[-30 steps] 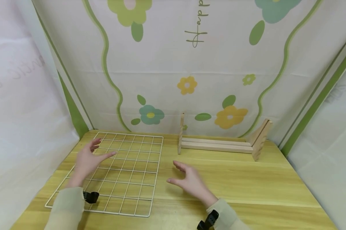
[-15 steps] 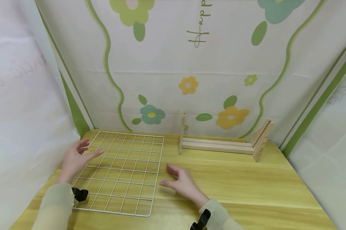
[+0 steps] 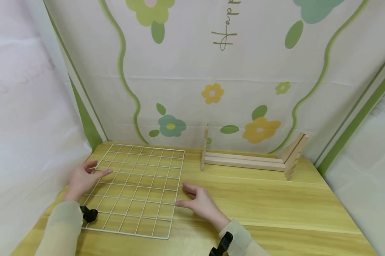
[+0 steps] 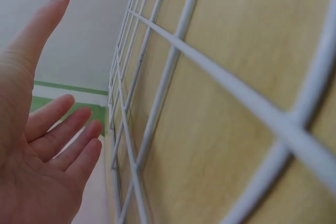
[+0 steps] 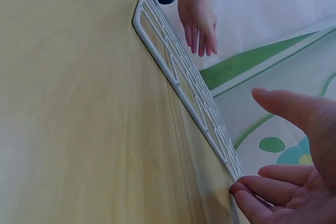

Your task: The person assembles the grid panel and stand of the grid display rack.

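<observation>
A white wire grid panel lies flat on the wooden table. Over its left edge is my left hand, thumb spread above the wires and fingers at the outer side. The left wrist view shows this left hand with relaxed fingers and nothing held. My right hand is low beside the panel's right edge, thumb and fingers apart. In the right wrist view, the fingertips of that hand meet or nearly meet the panel's rim, while its thumb stays raised.
At the back right of the table stands a pale wooden rack with two upright ends joined by bars. A white curtain with printed flowers hangs behind, and more white cloth closes the left side.
My left hand has moved left from over the panel to its left edge. My right hand has shifted left to the right edge. The panel still lies flat.
</observation>
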{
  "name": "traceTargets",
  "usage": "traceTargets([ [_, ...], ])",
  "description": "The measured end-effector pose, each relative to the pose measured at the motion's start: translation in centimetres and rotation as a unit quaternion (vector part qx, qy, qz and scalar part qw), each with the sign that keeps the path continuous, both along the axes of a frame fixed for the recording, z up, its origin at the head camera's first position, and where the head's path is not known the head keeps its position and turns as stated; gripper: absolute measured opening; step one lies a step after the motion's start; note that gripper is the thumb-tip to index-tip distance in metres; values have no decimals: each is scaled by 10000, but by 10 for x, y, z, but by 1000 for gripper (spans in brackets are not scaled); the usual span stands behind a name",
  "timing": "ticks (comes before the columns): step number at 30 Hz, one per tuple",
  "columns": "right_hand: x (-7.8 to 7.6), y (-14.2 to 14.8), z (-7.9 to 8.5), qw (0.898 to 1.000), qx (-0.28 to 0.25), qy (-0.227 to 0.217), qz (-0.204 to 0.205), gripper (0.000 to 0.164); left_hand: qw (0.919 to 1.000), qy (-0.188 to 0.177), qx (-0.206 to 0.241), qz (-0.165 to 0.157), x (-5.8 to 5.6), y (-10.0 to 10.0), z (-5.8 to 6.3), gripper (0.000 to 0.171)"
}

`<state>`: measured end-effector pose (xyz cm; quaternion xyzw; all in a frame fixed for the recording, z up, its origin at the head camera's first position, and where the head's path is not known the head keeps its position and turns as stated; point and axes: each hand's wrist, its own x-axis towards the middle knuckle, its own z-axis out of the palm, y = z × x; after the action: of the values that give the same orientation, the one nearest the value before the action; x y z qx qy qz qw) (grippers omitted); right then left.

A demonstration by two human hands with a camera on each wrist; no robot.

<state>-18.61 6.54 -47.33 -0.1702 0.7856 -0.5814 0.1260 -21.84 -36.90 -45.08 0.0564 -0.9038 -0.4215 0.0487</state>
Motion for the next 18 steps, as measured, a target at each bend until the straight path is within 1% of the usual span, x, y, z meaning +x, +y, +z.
traceTargets([
  [4, 0, -2, 0, 9999, -63, -1, 113, 77, 9999, -158, -22, -12, 2, -1, -2, 104],
  [7, 1, -5, 2, 9996, -167, -36, 227, 77, 9997, -234, -47, 40, 3, -3, -4, 105],
  [9, 2, -7, 4, 9992, -247, -135, 269, 77, 9996, -249, -61, 87, 3, -5, -6, 105],
  [13, 2, -10, 5, 9985, -327, -335, 285, 75, 9996, -223, -78, 180, 3, -8, -7, 103],
  [18, 0, -11, 3, 9980, -365, -436, 266, 75, 9994, -331, -44, 135, 5, -9, -7, 102],
])
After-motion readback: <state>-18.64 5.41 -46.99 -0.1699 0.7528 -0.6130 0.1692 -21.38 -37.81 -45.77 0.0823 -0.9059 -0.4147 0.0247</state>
